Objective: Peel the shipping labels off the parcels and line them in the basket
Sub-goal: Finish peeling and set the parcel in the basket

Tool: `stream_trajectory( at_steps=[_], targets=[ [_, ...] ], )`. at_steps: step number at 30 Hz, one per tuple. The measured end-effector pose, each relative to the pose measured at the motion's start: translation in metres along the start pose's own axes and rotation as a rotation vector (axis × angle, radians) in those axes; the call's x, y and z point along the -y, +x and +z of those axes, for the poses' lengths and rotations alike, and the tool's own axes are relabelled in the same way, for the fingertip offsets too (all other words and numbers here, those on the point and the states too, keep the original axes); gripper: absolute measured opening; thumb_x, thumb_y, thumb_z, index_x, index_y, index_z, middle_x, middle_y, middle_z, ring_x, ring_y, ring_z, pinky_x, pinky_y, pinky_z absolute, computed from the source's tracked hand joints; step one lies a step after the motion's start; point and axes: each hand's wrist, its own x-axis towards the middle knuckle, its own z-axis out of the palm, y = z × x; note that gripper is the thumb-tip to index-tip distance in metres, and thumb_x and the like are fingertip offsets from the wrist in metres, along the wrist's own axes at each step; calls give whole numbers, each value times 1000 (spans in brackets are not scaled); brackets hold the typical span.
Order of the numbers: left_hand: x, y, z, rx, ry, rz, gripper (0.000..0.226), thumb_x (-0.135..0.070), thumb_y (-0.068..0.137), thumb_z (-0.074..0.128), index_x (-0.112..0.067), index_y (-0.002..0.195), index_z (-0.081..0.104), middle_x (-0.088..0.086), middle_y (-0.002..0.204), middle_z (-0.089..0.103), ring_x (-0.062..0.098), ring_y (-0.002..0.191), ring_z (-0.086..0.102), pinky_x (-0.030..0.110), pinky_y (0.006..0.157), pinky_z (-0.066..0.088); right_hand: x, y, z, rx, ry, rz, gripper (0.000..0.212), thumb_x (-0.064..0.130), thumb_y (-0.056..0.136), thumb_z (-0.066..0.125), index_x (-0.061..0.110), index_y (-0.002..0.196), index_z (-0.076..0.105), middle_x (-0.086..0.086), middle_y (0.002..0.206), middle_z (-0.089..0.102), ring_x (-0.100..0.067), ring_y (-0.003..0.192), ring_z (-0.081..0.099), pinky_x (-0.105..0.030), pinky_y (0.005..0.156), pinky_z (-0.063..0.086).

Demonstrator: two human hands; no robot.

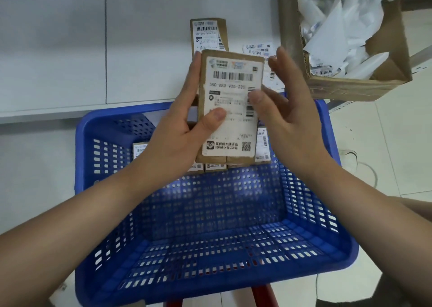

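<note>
My left hand point(184, 124) grips a brown cardboard parcel point(230, 164) above the blue basket point(98, 129), thumb pressed on its white shipping label point(231, 96). My right hand point(287, 110) is at the parcel's right edge, fingers relaxed, thumb tip touching the label's right side. Another labelled parcel point(208, 35) lies on the white table behind. Several labelled parcels point(214, 166) stand in a row along the basket's far wall, mostly hidden by my hands.
A cardboard box point(350, 89) full of peeled white paper scraps sits at the upper right. Loose labels point(258, 48) lie on the white table point(70, 49) beside it. The basket's near half holds nothing. Tiled floor shows at the right.
</note>
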Motion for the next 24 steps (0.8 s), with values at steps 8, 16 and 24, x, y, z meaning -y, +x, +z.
stream_trajectory(
  at_steps=[8,16,24],
  targets=[
    [16,-16,14,-94,-5,-87,83,-15,109,48,-43,163,-9,-27,152,41,-15,126,53,18,92,56,9,-47,16,212,-207,64,86,30,77,88,49,140,31,27,131,54,11,117,55,-14,88,53],
    [27,-29,35,-90,-23,-167,77,-16,109,49,-47,157,-1,-13,156,40,8,138,48,13,92,53,-16,-56,35,136,-374,82,128,54,61,86,25,158,9,10,149,43,-7,134,48,-40,103,52],
    [37,-42,-3,157,341,-212,61,-43,108,44,-39,163,15,-16,154,44,5,133,48,17,102,43,-39,-65,50,14,-449,119,92,52,66,79,34,143,33,12,129,52,-13,121,55,-45,91,56]
  ],
)
